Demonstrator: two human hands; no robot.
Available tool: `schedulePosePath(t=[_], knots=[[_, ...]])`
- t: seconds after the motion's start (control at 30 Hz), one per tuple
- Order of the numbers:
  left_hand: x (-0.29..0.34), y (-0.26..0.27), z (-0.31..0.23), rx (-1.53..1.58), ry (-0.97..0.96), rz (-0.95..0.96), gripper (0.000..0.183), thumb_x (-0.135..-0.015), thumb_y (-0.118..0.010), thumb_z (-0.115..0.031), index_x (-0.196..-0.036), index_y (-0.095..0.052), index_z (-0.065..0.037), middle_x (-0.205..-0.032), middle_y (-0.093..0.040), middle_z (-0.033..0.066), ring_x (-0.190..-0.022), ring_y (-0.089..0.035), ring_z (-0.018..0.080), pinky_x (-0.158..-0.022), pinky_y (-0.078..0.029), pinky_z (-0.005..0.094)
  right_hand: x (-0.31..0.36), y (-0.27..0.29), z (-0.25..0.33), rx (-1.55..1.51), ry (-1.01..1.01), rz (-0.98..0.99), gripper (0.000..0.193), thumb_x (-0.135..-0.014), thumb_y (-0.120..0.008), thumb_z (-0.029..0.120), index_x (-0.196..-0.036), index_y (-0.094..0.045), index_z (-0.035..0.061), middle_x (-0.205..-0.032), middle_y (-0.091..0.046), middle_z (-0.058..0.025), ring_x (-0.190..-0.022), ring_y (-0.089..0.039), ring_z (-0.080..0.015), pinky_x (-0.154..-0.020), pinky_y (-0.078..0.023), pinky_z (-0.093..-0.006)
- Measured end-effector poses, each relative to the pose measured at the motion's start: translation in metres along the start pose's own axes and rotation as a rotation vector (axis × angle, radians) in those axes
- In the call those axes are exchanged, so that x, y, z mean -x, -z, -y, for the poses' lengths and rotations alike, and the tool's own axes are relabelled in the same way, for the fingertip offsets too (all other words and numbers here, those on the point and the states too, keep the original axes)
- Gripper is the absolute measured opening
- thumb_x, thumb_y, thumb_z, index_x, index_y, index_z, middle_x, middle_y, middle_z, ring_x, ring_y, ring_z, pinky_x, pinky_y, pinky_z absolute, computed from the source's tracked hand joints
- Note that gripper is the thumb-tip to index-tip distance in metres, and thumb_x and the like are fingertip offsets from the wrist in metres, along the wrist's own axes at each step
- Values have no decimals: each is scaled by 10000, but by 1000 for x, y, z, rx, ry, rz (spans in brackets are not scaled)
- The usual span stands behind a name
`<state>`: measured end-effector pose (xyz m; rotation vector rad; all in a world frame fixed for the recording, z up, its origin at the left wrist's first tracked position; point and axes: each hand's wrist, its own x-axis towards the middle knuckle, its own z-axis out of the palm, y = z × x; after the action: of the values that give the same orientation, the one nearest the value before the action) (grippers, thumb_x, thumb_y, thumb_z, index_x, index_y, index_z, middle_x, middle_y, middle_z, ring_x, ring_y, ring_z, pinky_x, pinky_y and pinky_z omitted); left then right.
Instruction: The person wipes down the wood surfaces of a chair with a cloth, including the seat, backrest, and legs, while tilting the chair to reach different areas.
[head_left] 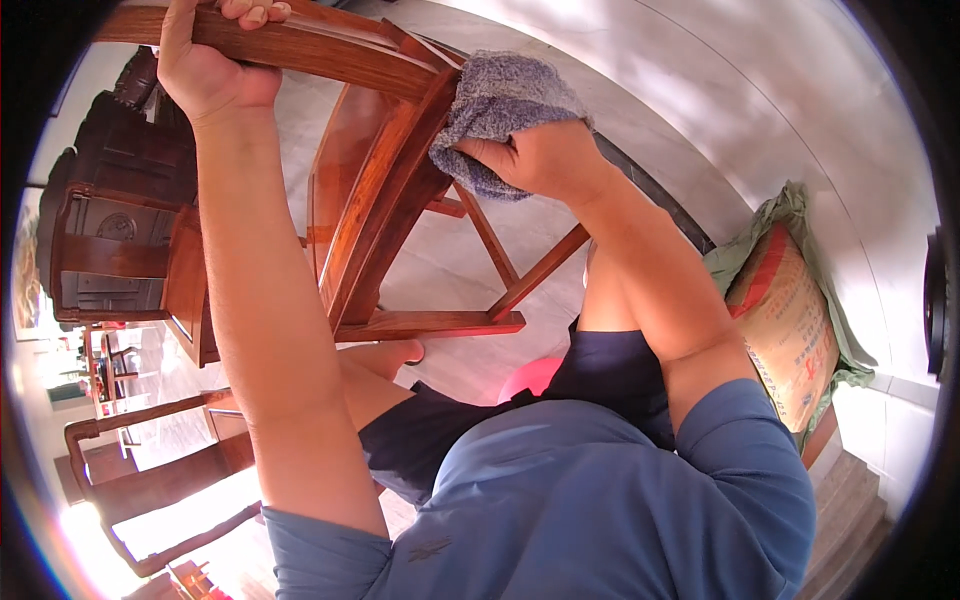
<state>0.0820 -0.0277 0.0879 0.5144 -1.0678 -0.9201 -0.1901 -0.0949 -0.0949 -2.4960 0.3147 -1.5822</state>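
Overhead, left hand [205, 70] fingers grip the chair [370, 190] rail; right hand [535, 160] fingers clutch a grey cloth [500, 95] above pale floor [680, 90].

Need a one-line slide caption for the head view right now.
Left hand grips the top rail of a reddish wooden chair while the right hand presses a grey cloth against its frame.

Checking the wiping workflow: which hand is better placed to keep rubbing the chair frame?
Right: the right hand presses the grey cloth against the wooden chair, while the left hand grips its top rail, likely steadying.
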Motion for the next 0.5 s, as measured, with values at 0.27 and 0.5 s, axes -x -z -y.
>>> schedulePosePath(t=[0.27, 0.5], knots=[[4, -40, 31, -166, -256, -265, 248, -985, -696, -309, -901, -684, -77, -590, -554, 2, -462, -507, 123, -458, -438, 268, 15, 4, -19, -109, -337, 215, 309, -860, -842, 353, -879, -798, 48, -712, -730, -84, -626, -703, -260, -568, -527, -376], [1, -45, 38, -175, -258, -201, 267, -1001, -674, -325, -924, -675, -69, -605, -563, 5, -476, -518, 130, -478, -453, 275, 15, -3, -17, 64, -90, 44, 501, -836, -780, 563, -942, -786, 73, -771, -726, -119, -655, -687, -338, -634, -561, -419]])
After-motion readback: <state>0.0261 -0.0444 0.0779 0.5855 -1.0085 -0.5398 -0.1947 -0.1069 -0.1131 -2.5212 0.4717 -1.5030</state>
